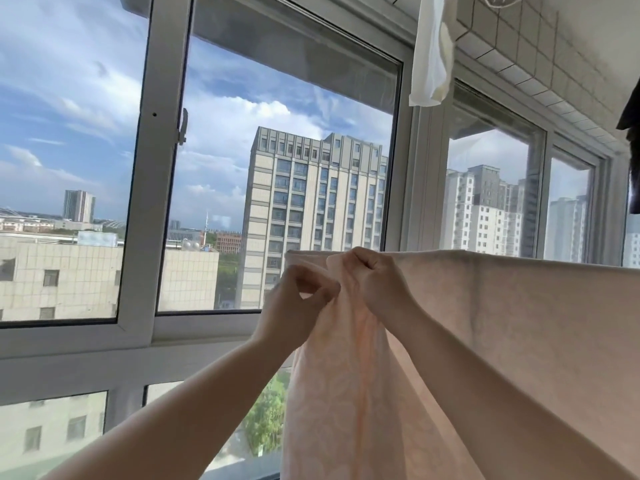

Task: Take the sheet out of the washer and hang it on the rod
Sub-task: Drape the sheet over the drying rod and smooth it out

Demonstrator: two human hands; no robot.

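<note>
A: What is seen in the head view?

B: A pale peach, faintly patterned fabric sheet (519,341) is seen draped over a horizontal line that runs from the middle of the picture to the right edge. The rod itself is covered by the fold and cannot be made out. Most of the cloth is spread flat to the right, while its left end is bunched into vertical folds hanging down.

A: How is it being held?

B: The gathered left end is pinched by the left hand (298,303), thumb and fingertips pressed together on a fold just below the top edge. The right hand (377,275) is curled into a fist round the cloth at the top edge, knuckles up. The two hands are just beside each other, and both forearms are raised from the bottom of the picture.

A: And around it?

B: A white-framed window (152,188) is set behind, with a tall beige tower block (311,220) outside. A white cloth (431,53) is hung above, near a tiled wall (540,50).
</note>
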